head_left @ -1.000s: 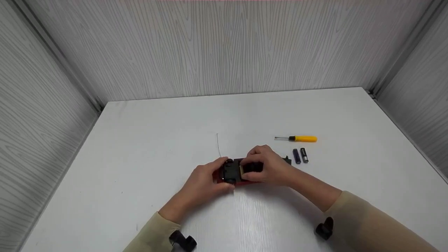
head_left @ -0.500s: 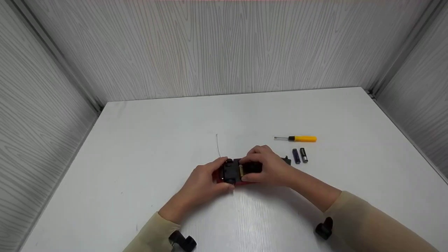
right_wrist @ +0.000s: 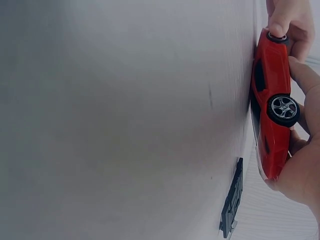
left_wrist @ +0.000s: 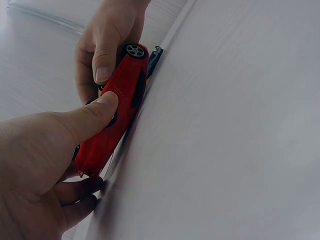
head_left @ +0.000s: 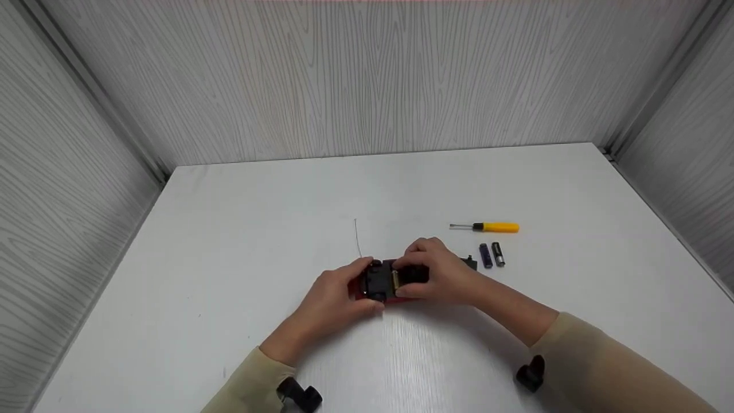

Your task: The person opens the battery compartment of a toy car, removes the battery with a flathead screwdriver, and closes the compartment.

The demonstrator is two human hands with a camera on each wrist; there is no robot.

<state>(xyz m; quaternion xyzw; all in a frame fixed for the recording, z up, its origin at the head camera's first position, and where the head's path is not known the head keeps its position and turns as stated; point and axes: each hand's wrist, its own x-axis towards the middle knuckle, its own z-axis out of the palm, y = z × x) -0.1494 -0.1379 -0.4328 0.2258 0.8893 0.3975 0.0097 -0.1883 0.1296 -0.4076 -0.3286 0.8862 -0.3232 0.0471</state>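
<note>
A red toy car (head_left: pixel 388 300) lies upside down on the table, its black underside (head_left: pixel 378 280) facing up. My left hand (head_left: pixel 335 295) grips its left end, thumb on the near side and fingers on the far side. My right hand (head_left: pixel 438 275) reaches over the car's middle. Its thumb and fingertips pinch a small gold-coloured battery (head_left: pixel 395 280) at its two ends, across the underside. In the left wrist view, the thumb of my left hand (left_wrist: pixel 95 117) presses the car's red side (left_wrist: pixel 117 95). The right hand hides much of the open underside.
A yellow-handled screwdriver (head_left: pixel 498 228) lies to the right, with a dark blue battery (head_left: pixel 486 256) and a black-and-silver battery (head_left: pixel 498 254) below it. A black plastic cover (right_wrist: pixel 232 200) lies beyond my right hand. From the car's left end extends a thin wire antenna (head_left: pixel 356 238).
The gold-coloured battery shows slightly more between my right thumb and fingers than one second ago. Both hands and the car hold nearly the same positions.
</note>
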